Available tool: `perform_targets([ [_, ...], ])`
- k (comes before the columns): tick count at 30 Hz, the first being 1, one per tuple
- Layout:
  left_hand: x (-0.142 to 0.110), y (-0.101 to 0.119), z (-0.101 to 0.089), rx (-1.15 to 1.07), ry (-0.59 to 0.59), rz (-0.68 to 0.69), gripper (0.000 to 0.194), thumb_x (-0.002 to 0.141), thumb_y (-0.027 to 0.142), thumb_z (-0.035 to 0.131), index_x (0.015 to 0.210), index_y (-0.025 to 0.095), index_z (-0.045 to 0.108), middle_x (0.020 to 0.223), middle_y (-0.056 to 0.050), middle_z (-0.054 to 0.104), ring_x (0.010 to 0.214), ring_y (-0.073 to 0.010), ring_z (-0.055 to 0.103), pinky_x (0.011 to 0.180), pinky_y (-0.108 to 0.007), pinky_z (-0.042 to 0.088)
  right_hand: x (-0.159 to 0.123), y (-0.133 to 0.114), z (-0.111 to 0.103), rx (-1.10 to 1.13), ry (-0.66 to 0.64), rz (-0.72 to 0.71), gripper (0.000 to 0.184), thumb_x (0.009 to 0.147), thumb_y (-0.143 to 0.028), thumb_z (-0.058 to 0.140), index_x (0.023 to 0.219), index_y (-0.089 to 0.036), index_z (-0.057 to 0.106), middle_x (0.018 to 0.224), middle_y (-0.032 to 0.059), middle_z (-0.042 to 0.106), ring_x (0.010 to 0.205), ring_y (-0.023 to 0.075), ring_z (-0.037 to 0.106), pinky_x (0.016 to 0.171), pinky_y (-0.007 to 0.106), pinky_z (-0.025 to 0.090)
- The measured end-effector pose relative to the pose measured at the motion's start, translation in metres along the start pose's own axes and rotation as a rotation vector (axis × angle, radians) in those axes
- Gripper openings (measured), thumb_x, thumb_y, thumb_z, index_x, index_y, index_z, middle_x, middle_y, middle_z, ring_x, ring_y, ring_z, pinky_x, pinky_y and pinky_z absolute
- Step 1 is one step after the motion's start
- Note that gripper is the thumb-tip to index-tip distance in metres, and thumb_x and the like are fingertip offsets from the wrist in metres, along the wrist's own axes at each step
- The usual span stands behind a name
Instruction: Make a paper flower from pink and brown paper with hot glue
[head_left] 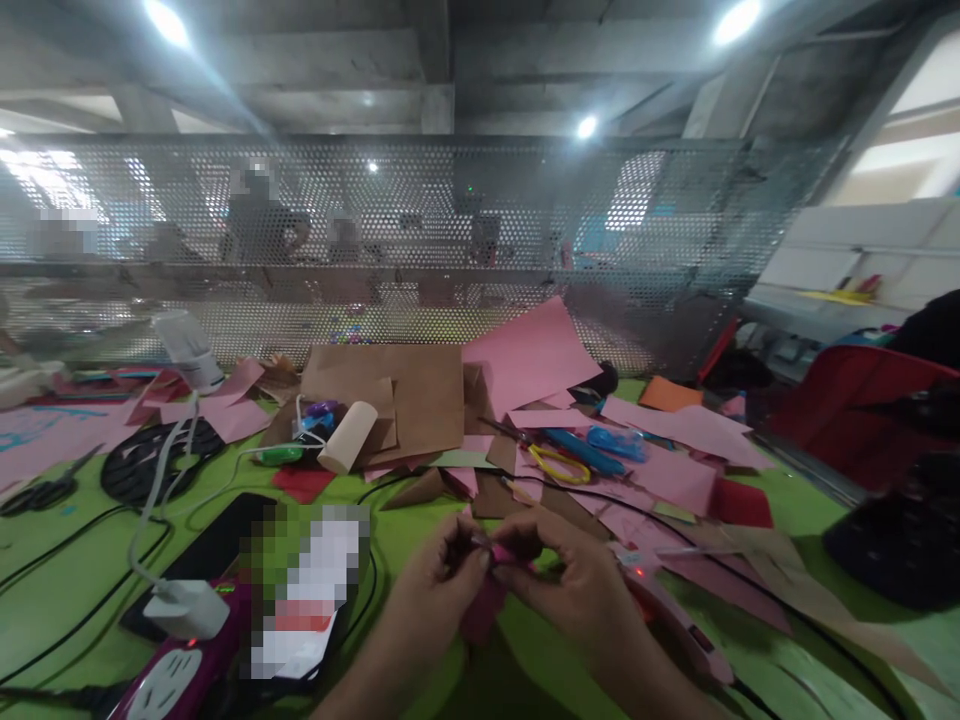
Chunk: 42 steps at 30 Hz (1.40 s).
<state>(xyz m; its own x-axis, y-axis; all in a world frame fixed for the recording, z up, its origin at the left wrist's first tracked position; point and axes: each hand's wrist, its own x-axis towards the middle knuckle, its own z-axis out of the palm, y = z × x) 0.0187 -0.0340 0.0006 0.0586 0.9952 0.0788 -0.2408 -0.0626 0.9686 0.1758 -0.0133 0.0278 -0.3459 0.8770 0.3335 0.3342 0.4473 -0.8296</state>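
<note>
At the front middle of the table, my left hand [442, 575] and my right hand [562, 570] meet, thumbs and fingertips pinched together. Between them they grip a small pink piece of paper [482, 608], which hangs below the fingers; the fingertips hide part of it. Just right of my right hand lies a pink hot glue gun [686, 635] with a small red light and a black cord. Scraps of pink paper [679, 478] and brown paper spread beyond the hands. Scissors with yellow handles [559, 463] lie among these scraps.
A purple power strip [161, 680] with a white plug [186, 608] and a dark phone [217, 550] are at left. A cardboard tube [349, 437] leans near brown card [420, 390]. Black cables cross the green table. Behind rises a perforated metal screen [420, 220]; a red chair [862, 410] stands right.
</note>
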Motion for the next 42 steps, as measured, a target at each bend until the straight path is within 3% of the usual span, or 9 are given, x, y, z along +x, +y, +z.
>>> perform_targets([
  [6, 0.001, -0.003, -0.001, 0.088, 0.021, 0.016, 0.012, 0.079, 0.027, 0.064, 0.081, 0.017, 0.059, 0.079, -0.002, 0.06, 0.075, -0.0165, 0.053, 0.07, -0.027, 0.042, -0.001, 0.001, 0.001, -0.031, 0.037, 0.029, 0.015, 0.074, -0.016, 0.067, 0.088, -0.022, 0.069, 0.078, 0.0006, 0.067, 0.071, 0.0173, 0.062, 0.066, 0.027, 0.048],
  [12, 0.0, 0.001, 0.001, -0.01, 0.078, 0.038, 0.018, 0.076, 0.032, 0.07, 0.08, 0.018, 0.059, 0.077, 0.0, 0.059, 0.073, -0.0147, 0.054, 0.067, -0.024, 0.044, 0.0, -0.006, 0.001, 0.062, 0.085, 0.035, 0.023, 0.072, -0.012, 0.062, 0.093, -0.022, 0.065, 0.082, -0.0004, 0.065, 0.074, 0.0158, 0.06, 0.065, 0.025, 0.046],
  [17, 0.0, 0.005, -0.001, -0.052, 0.107, 0.063, 0.022, 0.074, 0.035, 0.074, 0.079, 0.018, 0.06, 0.076, 0.001, 0.059, 0.073, -0.0135, 0.053, 0.066, -0.022, 0.043, 0.002, -0.001, 0.001, 0.19, 0.048, 0.169, 0.01, 0.076, -0.027, 0.069, 0.081, -0.019, 0.066, 0.076, 0.0, 0.062, 0.072, 0.0165, 0.056, 0.063, 0.026, 0.044],
  [19, -0.001, 0.007, -0.001, -0.058, 0.108, 0.055, 0.024, 0.074, 0.038, 0.074, 0.078, 0.018, 0.061, 0.075, 0.001, 0.058, 0.071, -0.0134, 0.052, 0.065, -0.022, 0.043, 0.001, 0.005, 0.002, 0.224, 0.053, 0.199, 0.014, 0.077, -0.033, 0.07, 0.077, -0.019, 0.067, 0.072, -0.0005, 0.059, 0.069, 0.016, 0.053, 0.062, 0.026, 0.043],
  [24, -0.002, 0.012, -0.001, -0.035, 0.121, 0.011, 0.026, 0.073, 0.041, 0.073, 0.075, 0.017, 0.064, 0.07, 0.0, 0.058, 0.067, -0.0131, 0.05, 0.062, -0.022, 0.04, -0.001, 0.015, 0.003, 0.272, 0.076, 0.196, 0.012, 0.076, -0.031, 0.073, 0.076, -0.019, 0.068, 0.072, -0.0007, 0.06, 0.068, 0.0158, 0.053, 0.061, 0.026, 0.043],
  [32, -0.001, 0.005, -0.005, -0.044, 0.072, 0.021, 0.012, 0.073, 0.028, 0.071, 0.073, 0.016, 0.066, 0.068, 0.0, 0.059, 0.064, -0.0126, 0.05, 0.059, -0.022, 0.038, 0.0, 0.009, 0.004, 0.299, 0.094, 0.193, 0.007, 0.073, -0.025, 0.072, 0.074, -0.018, 0.071, 0.071, 0.0014, 0.065, 0.069, 0.0172, 0.058, 0.063, 0.027, 0.044],
  [42, -0.001, 0.01, -0.003, -0.147, 0.085, -0.021, 0.026, 0.068, 0.036, 0.08, 0.071, 0.015, 0.065, 0.067, 0.001, 0.061, 0.064, -0.0105, 0.052, 0.062, -0.021, 0.039, 0.002, 0.002, 0.006, 0.428, 0.064, 0.27, 0.019, 0.069, -0.033, 0.079, 0.075, -0.018, 0.069, 0.071, 0.0004, 0.063, 0.068, 0.0158, 0.057, 0.061, 0.025, 0.047],
])
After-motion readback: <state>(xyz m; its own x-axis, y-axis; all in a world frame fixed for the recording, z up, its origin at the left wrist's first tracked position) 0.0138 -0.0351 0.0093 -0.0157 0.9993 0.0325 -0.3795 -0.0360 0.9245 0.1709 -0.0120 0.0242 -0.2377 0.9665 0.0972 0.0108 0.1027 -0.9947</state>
